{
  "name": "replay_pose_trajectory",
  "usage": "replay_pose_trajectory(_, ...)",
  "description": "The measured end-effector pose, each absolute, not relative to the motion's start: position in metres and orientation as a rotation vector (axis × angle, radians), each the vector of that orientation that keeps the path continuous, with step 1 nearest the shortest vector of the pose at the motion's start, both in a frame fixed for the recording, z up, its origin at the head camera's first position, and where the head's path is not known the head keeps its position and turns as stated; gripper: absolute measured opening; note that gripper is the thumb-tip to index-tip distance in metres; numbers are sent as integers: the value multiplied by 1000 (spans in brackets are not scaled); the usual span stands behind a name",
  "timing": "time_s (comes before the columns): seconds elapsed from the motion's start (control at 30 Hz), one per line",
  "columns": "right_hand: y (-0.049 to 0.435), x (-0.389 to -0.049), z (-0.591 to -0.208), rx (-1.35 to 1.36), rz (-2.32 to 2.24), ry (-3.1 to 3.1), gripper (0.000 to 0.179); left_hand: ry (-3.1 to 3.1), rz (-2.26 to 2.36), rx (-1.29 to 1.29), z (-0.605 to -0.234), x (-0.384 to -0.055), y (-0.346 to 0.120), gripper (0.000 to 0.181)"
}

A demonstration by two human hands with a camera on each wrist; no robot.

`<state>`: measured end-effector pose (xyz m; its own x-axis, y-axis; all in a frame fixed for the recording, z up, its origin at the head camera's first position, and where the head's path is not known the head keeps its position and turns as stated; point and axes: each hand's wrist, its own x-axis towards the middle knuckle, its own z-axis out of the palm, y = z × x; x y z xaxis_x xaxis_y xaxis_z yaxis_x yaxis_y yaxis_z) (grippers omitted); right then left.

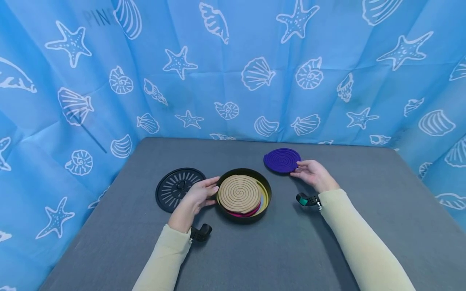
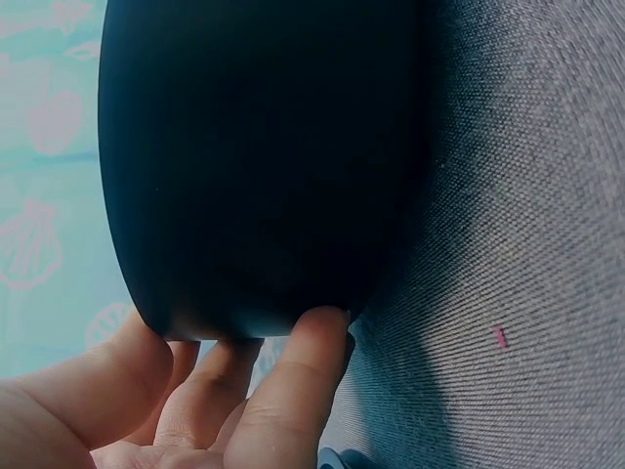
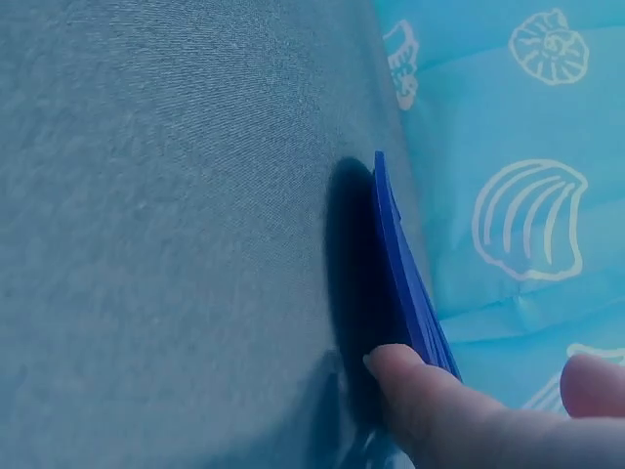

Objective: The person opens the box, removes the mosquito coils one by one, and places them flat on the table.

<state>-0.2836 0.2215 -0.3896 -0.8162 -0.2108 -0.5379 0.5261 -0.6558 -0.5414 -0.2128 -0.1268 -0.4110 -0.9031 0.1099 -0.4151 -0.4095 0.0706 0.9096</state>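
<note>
A round black tin point(image 1: 244, 220) holds a stack of spiral mosquito coils, with a tan coil point(image 1: 240, 193) on top and pink, lilac and yellow edges below it. My left hand point(image 1: 196, 197) grips the tin's left side; in the left wrist view its fingers point(image 2: 293, 391) lie along the dark wall point(image 2: 254, 176). Off to the right, my right hand point(image 1: 311, 174) pinches the right edge of a purple mosquito coil point(image 1: 282, 160). The right wrist view shows this coil point(image 3: 400, 254) edge-on, with a fingertip under it and a shadow on the cloth beneath.
A black slotted lid point(image 1: 174, 188) with a centre knob lies left of the tin, partly behind my left hand. Grey cloth point(image 1: 255, 258) covers the table. Behind its far edge hangs a blue curtain point(image 1: 233, 81) printed with shells and starfish.
</note>
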Motion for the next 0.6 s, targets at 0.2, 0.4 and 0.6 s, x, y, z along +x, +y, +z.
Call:
replay_pose_trajectory(0.2,230,-276,-389,572,-2440,1014,63,1964,1899,-281,-411,-212,-128,42)
replay_pose_trajectory(0.4,236,-268,-389,529,-2443,1050,62,1983,1892,-275,-410,-211,-128,43)
replay_pose_trajectory(0.6,241,-261,-392,490,-2439,1073,61,2009,1877,-315,-410,-209,-126,43)
